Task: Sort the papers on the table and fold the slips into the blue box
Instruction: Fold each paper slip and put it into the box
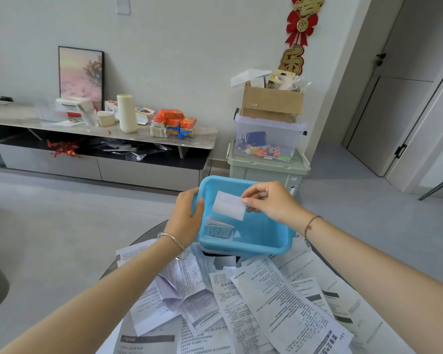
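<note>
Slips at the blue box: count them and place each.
2. A white slip is pinched in the right hand above the blue box; a printed slip lies on its floor near the left hand. Others could hide beneath it.

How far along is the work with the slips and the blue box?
Done: one folded printed slip already lies inside the blue box. In hand: the right hand pinches a white slip above the box, while the left hand grips its rim. Left: many printed papers lie spread out, unfolded, so most of the job remains.
</note>
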Motion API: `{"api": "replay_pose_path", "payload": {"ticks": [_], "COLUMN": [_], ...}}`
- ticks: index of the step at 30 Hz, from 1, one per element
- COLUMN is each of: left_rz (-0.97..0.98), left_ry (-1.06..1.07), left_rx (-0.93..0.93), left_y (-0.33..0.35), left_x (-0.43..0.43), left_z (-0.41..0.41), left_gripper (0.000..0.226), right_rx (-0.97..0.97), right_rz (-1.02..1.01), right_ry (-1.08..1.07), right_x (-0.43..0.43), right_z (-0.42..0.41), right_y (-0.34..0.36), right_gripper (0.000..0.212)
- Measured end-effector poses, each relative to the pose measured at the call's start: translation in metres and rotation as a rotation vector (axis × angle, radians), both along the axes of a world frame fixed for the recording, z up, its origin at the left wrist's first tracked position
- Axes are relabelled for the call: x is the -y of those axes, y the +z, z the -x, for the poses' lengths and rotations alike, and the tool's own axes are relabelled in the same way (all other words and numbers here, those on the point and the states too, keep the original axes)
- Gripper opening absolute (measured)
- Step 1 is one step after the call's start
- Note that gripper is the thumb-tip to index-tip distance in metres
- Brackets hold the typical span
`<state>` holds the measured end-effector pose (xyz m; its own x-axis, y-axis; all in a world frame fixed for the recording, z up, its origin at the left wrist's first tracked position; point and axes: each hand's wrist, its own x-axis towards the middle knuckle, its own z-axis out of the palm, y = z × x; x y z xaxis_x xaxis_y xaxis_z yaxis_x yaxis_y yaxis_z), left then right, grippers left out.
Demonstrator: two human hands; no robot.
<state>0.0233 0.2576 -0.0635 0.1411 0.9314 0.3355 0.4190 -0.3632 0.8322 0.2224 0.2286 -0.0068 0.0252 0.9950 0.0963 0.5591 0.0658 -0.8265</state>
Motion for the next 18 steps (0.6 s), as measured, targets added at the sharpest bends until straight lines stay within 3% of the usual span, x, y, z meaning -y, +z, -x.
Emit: {"api": "replay_pose_path", "payload": {"ticks": [8,14,18], "left_rz": [-0.004,0.01,0.023], "left_ry": [-0.012,-0.009,-0.011], "left_rx": [0.007,-0.001,0.002], "left_y": [-0.006,-0.005,-0.005], "left_x": [0.006,0.004,0.004], "left_z": [0.005,0.003,0.003], "left_gripper": [0.034,0.034,0.034], "right_rx": [0.009,0.312,0.291], "right_rz": [0.051,0.071,0.091], "right_ry": [0.137,0.152,0.129], "right_x": [0.008,0.003,-0.004], "right_z": [0.01,0.019,0.024], "right_y": [-0.011,-0.031,-0.038], "right_gripper": [0.016,0.009,0.017]}}
